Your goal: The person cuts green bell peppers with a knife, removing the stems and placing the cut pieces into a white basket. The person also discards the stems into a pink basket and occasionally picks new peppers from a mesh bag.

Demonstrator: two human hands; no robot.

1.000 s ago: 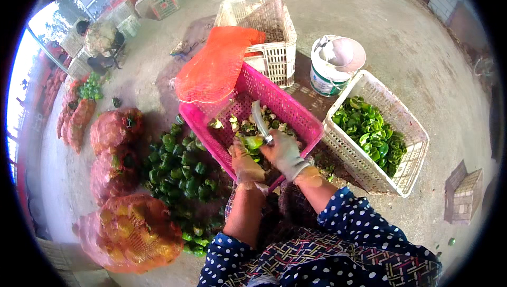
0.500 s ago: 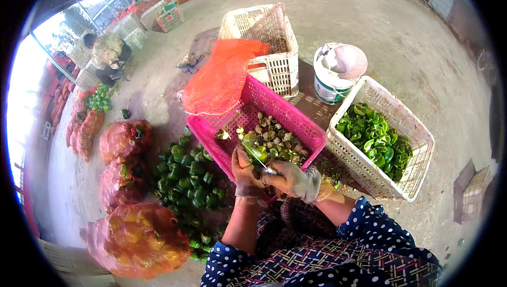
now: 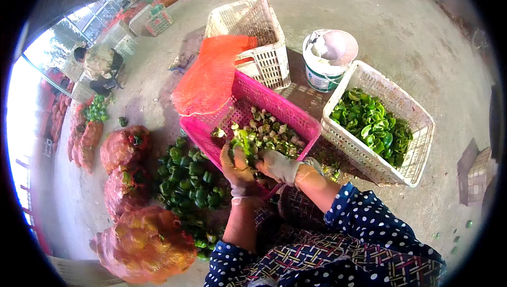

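My gloved left hand is closed round a yellow-green pepper over the pink crate. Beside it, my gloved right hand is curled closed at the pepper's lower side; what it grips is hidden, and I cannot make out a blade. Pale pepper cores and green scraps cover much of the crate's floor. To the right, a white crate holds cut green pepper pieces. On the floor to the left lies a heap of whole green peppers.
An orange mesh sack drapes over the pink crate's back, before another white crate. A white bucket stands behind the right crate. Filled mesh sacks line the left. A co-worker sits farther back; a small crate stands far right.
The knife, visible over the pepper earlier, is now hidden or out of sight. My hands have shifted slightly down and back up with the pepper; the view has tilted a little.
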